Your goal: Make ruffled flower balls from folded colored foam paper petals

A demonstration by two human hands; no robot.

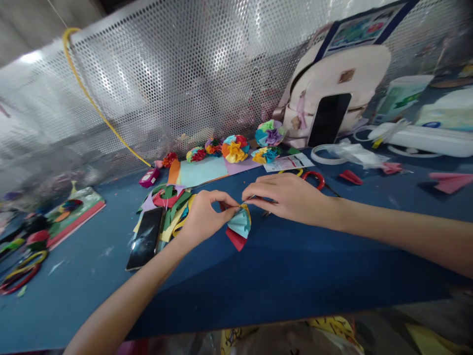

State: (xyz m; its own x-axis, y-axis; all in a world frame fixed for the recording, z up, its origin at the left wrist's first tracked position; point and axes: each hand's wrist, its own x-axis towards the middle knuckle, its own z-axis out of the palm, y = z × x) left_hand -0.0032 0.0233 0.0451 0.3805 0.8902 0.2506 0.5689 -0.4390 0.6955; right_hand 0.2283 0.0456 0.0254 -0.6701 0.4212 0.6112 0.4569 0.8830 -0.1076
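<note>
My left hand (pixel 209 214) is closed in a pinch on the gathered top of a pleated paper piece (pixel 240 224). Light blue, red and yellow layers fan downward from the fingertips, above the blue table. Close beside it on the right, my right hand (pixel 273 195) has its fingertips pinched together at the paper's top edge. A thin glint shows between those fingers, too small to name. Under and behind the right hand lie scissors with red and yellow handles (pixel 314 180), partly hidden by the hand.
A black phone (pixel 146 239) rests against coloured paper scraps (pixel 170 204) on the left. Finished paper balls (pixel 235 149) line the back by a perforated metal panel (pixel 177 74). A pale backpack (pixel 340 74) with another phone (pixel 328 118) leaning on it stands back right. Red paper pieces (pixel 351 176) lie right.
</note>
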